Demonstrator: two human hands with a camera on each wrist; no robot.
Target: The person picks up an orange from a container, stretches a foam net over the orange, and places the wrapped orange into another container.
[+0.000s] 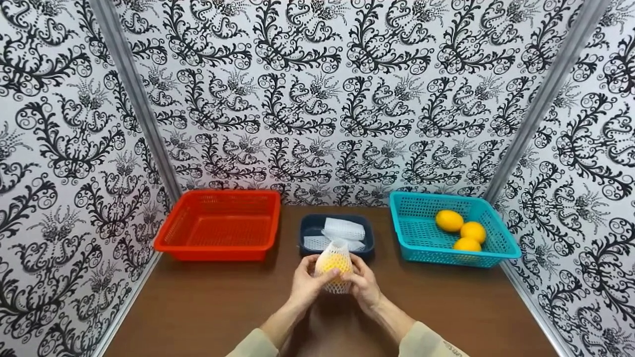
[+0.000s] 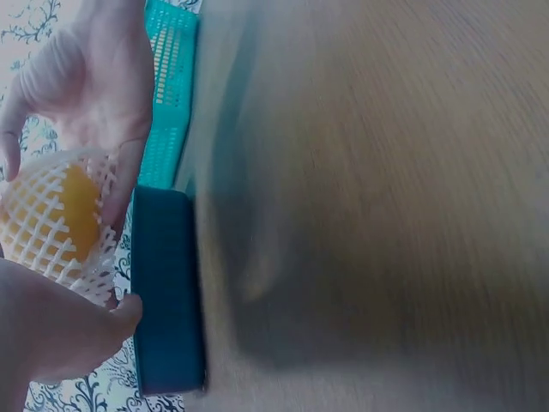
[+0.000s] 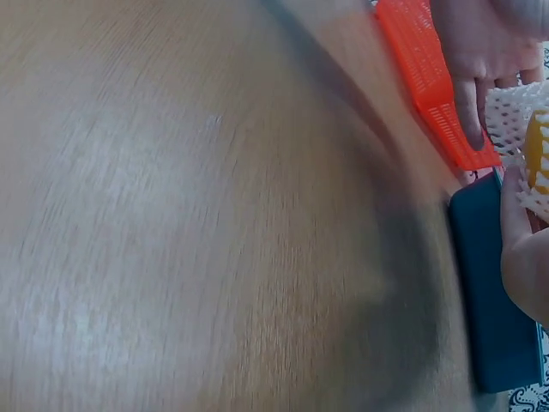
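Observation:
A yellow lemon-like fruit (image 1: 333, 263) sits inside a white foam net sleeve (image 1: 339, 246), held up between both hands in front of the dark blue tray. My left hand (image 1: 306, 283) grips it from the left, thumb across its front. From the right, my right hand (image 1: 366, 285) holds the sleeve with thumb and fingers. The left wrist view shows the netting (image 2: 51, 225) stretched around the fruit, its mesh reaching past the fruit's end. In the right wrist view only part of the sleeve (image 3: 508, 120) shows at the right edge.
Behind the hands, the dark blue tray (image 1: 311, 224) holds more white foam sleeves (image 1: 344, 229). At left stands a red basket (image 1: 216, 254) with nothing in it. A turquoise basket (image 1: 421, 252) at right contains several yellow fruits (image 1: 449, 220). Patterned walls (image 1: 317, 99) enclose the brown table (image 1: 218, 307).

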